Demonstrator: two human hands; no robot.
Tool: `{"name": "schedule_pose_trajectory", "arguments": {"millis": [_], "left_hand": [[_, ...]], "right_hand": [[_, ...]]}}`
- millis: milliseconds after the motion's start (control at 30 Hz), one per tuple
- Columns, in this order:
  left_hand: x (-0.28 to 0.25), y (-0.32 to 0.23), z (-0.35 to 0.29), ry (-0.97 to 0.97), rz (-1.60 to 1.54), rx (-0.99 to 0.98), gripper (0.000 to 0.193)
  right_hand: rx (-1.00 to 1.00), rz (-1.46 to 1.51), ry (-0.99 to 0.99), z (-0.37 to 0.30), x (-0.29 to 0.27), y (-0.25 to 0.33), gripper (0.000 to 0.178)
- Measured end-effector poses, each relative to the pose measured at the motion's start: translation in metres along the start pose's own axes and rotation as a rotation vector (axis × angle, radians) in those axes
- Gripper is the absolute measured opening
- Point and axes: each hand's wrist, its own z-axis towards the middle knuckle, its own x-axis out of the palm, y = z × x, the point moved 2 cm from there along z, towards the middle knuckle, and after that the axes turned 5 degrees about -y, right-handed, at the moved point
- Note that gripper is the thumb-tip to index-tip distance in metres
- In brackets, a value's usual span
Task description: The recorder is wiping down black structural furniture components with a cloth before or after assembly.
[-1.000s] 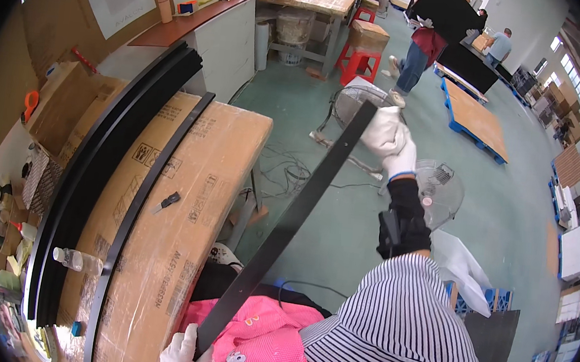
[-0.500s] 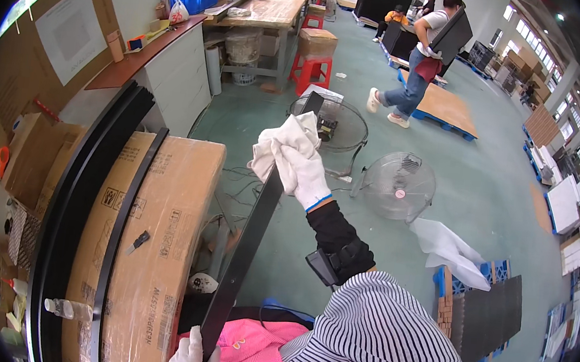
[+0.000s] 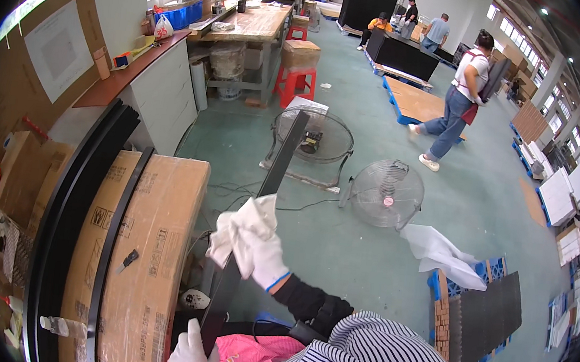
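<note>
A long black bar (image 3: 282, 159) slants away from me, its far end in front of a floor fan. My left hand (image 3: 193, 360), in a white glove, is closed around the bar's near end. My gloved right hand (image 3: 268, 265) presses a crumpled off-white cloth (image 3: 246, 231) around the bar's middle; its fingers are mostly hidden by the cloth. To the left, a large cardboard box (image 3: 157, 238) carries a thin black strip (image 3: 117, 233), a small black-handled tool (image 3: 128, 259) and a clear plastic bottle (image 3: 64, 327). Thick black profiles (image 3: 62, 228) stand along the box's left side.
Two round floor fans (image 3: 313, 137) (image 3: 386, 195) stand ahead, cables lying nearby. On the right, dark panels (image 3: 487, 322) rest on a blue pallet beside white sheeting (image 3: 438, 253). A workbench (image 3: 250, 20) and red stools (image 3: 293, 86) are farther off. A person (image 3: 457, 100) walks carrying a dark panel.
My right hand and the cloth have slid down the bar toward me. My left hand keeps its grip at the near end. The person with the panel has walked rightward.
</note>
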Motion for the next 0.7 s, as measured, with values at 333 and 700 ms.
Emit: {"name": "schedule_pose_trajectory", "arguments": {"millis": [333,700], "left_hand": [[-0.006,0.087,-0.122,0.084,-0.118,-0.288,0.033],[0.006,0.013,-0.005,-0.187,-0.183,-0.247,0.041]], "right_hand": [[-0.181,0.108,0.224,0.151,0.004,0.141,0.032],[0.166,0.006,0.29,-0.15,0.042,-0.041,0.018]]}}
